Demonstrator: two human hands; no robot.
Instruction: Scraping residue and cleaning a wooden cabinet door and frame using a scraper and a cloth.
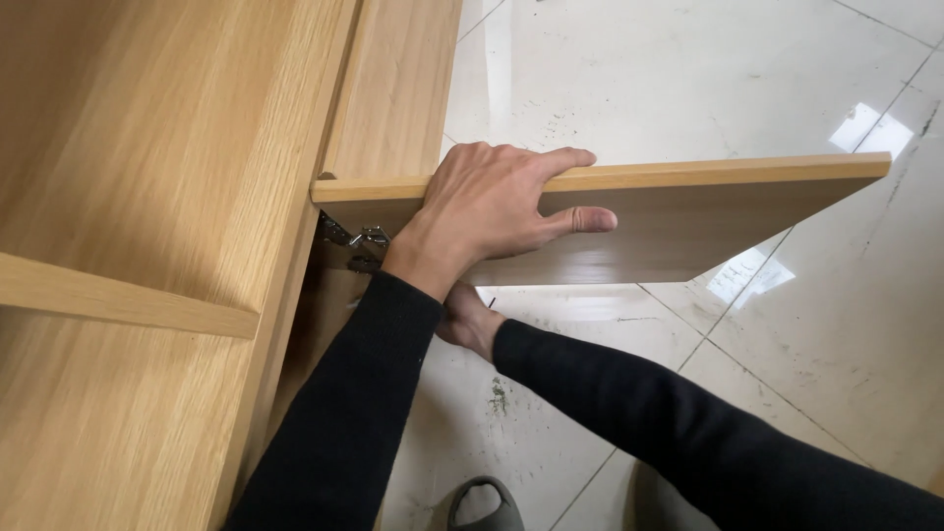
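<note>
Door panel [688, 221] is what both hands are on, a flat rectangular slab of light oak-look laminate swung out from the cabinet. Left hand [497, 211] is clamped over its top edge near the hinged end, fingers [560, 159] curled over the far side and thumb [585, 219] pressed flat on the near face. Right hand [470, 320] is tucked underneath the panel just below the left wrist, mostly hidden, so I honestly can't tell if it's gripping anything or just spread out. Both arms are in black sleeves [629, 403], and the right one crosses in from the lower right.

Long axis of the door runs left to right across the view, the free end pointing right out over the floor and the other end meeting the cabinet. Top edge shows a paler banding strip, and the face has a fine straight grain print.

Right at the joint there's a metal hinge [359, 239], shiny, sitting between the door and the cabinet side [295, 256]. The cabinet [147, 147] is the same wood-look board, with a shelf [118, 300] crossing inside on the left.

Under everything is a glossy pale tiled floor [708, 69] with grey grout lines, scuffs, dirt specks and window glare. A grey shoe toe [482, 503] pokes in at the bottom.
</note>
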